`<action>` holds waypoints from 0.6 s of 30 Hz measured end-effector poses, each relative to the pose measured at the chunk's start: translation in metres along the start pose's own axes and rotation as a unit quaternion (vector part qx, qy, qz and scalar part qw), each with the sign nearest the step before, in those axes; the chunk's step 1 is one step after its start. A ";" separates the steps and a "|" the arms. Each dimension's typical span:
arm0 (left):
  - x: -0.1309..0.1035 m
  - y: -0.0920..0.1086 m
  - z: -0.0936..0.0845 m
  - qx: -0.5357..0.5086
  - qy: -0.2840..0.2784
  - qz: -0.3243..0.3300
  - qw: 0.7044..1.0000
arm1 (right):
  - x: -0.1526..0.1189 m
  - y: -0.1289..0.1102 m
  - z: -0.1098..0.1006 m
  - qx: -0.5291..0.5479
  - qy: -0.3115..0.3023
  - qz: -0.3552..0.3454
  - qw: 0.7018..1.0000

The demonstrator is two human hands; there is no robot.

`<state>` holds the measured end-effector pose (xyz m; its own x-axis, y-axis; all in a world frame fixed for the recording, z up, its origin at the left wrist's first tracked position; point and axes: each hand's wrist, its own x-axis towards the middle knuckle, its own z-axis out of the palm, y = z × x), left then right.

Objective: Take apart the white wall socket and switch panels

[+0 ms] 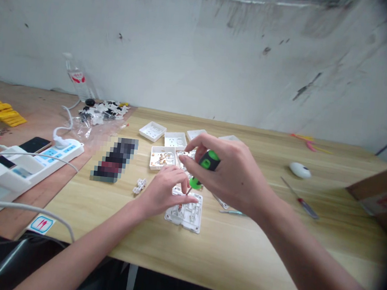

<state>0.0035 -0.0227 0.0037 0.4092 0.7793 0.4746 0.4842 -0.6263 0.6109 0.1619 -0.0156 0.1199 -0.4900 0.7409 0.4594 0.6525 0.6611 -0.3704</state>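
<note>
1. Gripping a green-and-black screwdriver [209, 161], the right hand [233, 174] is curling around its handle, thumb and index finger reaching past it with their tips near each other.
2. The screwdriver is leaning over a white plate [192, 219], its thin shaft pointing down and left toward the plate's far part; whether the tip is touching anything is too small to tell.
3. The left hand [164, 191] is resting at the plate's far left corner, fingers bent, thumb stretching across the plate beside the shaft. Whether it is pinching a small part, I cannot tell.
4. The plate is lying on the tabletop [253, 266], near its front edge, showing moulded ribs and slots.
5. Just beyond the left hand, a white tray [156, 167] is holding small brass-coloured pieces; two white covers [152, 132] [175, 141] are lying behind it.
6. A small white part [140, 186] is sitting left of the left hand.
7. Well to the right, a second screwdriver [307, 209] is lying near a white rounded object [300, 170].
</note>
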 end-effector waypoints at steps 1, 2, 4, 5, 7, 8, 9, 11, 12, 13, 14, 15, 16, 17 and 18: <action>0.000 0.000 -0.001 -0.016 -0.006 0.000 1.000 | 0.000 0.000 0.000 -0.001 0.001 0.000 1.000; -0.001 0.000 -0.004 -0.035 -0.020 0.005 0.999 | 0.000 -0.001 0.001 -0.002 0.003 -0.001 1.000; -0.001 0.001 -0.010 -0.071 -0.054 0.021 0.996 | 0.000 -0.001 0.001 -0.005 0.008 -0.006 1.000; -0.001 0.001 -0.012 -0.080 -0.063 0.028 0.994 | 0.000 -0.001 0.002 -0.006 0.012 -0.008 1.000; -0.001 0.002 -0.014 -0.077 -0.057 0.032 0.995 | 0.000 -0.002 0.002 -0.006 0.019 -0.010 1.000; 0.000 0.002 -0.013 -0.068 -0.042 0.028 0.996 | 0.000 -0.003 0.002 -0.005 0.020 -0.010 1.000; 0.001 0.001 -0.011 -0.057 -0.024 0.021 0.998 | 0.000 -0.003 0.002 -0.004 0.019 -0.010 1.000; 0.002 0.002 -0.008 -0.041 0.002 0.005 0.999 | 0.000 -0.004 0.001 -0.003 0.017 -0.010 1.000; 0.002 0.002 -0.008 -0.040 0.006 -0.002 0.999 | 0.000 -0.004 0.001 -0.002 0.014 -0.010 1.000; 0.002 0.002 -0.009 -0.043 0.002 -0.005 0.999 | 0.000 -0.004 0.001 -0.001 0.014 -0.010 1.000; 0.002 0.002 -0.011 -0.049 -0.012 -0.002 0.999 | 0.000 -0.005 0.001 0.000 0.014 -0.010 1.000; 0.002 0.003 -0.014 -0.056 -0.032 0.007 0.998 | 0.000 -0.005 0.001 0.000 0.014 -0.009 1.000; 0.002 0.003 -0.016 -0.061 -0.055 0.018 0.996 | 0.001 -0.005 0.001 0.001 0.014 -0.009 1.000; 0.002 0.003 -0.019 -0.063 -0.075 0.030 0.995 | 0.001 -0.005 0.002 0.002 0.014 -0.009 1.000; 0.002 0.002 -0.020 -0.063 -0.088 0.039 0.993 | 0.001 -0.006 0.002 0.004 0.014 -0.009 1.000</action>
<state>-0.0097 -0.0219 0.0187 0.5765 0.7054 0.4124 0.3500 -0.6692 0.6555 0.1564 -0.0182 0.1212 -0.4844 0.7256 0.4886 0.6396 0.6749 -0.3681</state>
